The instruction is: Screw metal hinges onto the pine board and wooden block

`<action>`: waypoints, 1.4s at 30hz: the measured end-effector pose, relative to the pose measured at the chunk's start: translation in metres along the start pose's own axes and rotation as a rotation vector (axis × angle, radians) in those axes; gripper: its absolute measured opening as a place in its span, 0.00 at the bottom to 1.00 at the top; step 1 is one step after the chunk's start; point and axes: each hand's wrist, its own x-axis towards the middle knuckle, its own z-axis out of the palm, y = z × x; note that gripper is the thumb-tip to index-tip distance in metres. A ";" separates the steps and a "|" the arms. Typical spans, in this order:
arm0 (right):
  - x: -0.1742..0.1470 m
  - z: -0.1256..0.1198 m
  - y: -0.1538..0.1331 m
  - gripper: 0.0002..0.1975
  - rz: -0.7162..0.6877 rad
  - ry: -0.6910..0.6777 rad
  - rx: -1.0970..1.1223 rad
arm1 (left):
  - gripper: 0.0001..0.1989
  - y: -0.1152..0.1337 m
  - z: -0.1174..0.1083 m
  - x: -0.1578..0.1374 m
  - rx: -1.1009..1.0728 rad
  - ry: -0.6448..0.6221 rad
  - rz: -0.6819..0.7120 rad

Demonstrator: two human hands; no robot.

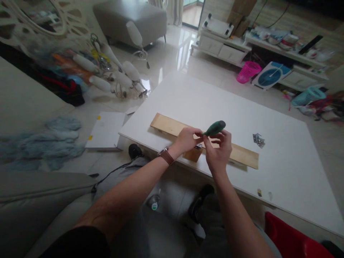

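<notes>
1. The left hand (188,138) and the right hand (220,148) come together over the near side of the bench, fingertips almost meeting at the lower end of a screwdriver (215,128). The right hand is clamped on it by thumb and fingers; whether the left hand pinches the shaft or a small part beside it, I cannot tell.
2. The screwdriver has a thick, dark green handle with a blackish rounded butt. It tilts, the butt rising to the right above the right hand's curled fingers, the lower end between the 2 hands. Its tip is hidden.
3. Just below the fingertips is a small shiny metal piece (199,146), partly covered, by a short brown wooden block (192,155) that juts toward the bench's near edge.
4. A long, narrow, pale wooden board (244,156) runs beneath the hands, reaching out past the left hand on 1 side and the right hand on the other. Its face is smooth and light tan.
5. To the right of the right hand, beyond the board, a small cluster of silvery metal hardware (258,140) lies on the white bench (215,96). Nearer the front edge sits a tiny dark-and-yellowish item (259,192).
6. On the floor left of the bench lies a flat white box (106,130) with 2 yellow patches.
</notes>
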 end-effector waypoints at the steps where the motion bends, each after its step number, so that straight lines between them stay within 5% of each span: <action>1: 0.000 0.000 0.001 0.19 -0.005 -0.004 0.002 | 0.04 0.000 -0.001 0.000 -0.018 -0.023 0.017; 6: 0.000 -0.002 0.000 0.17 -0.011 -0.023 0.019 | 0.07 -0.002 -0.004 0.001 -0.084 -0.082 0.043; 15: 0.001 -0.001 -0.003 0.20 0.030 -0.041 -0.009 | 0.04 -0.007 0.003 0.000 0.015 0.032 -0.018; 25: -0.001 0.003 -0.002 0.17 0.015 0.006 0.010 | 0.09 0.002 -0.007 0.001 -0.089 -0.124 0.033; 33: 0.000 0.004 0.002 0.18 0.068 -0.057 -0.040 | 0.09 0.000 0.001 -0.001 -0.031 -0.010 -0.026; 42: 0.001 0.003 0.011 0.19 0.069 -0.023 -0.070 | 0.09 0.002 0.000 0.000 -0.017 -0.025 0.004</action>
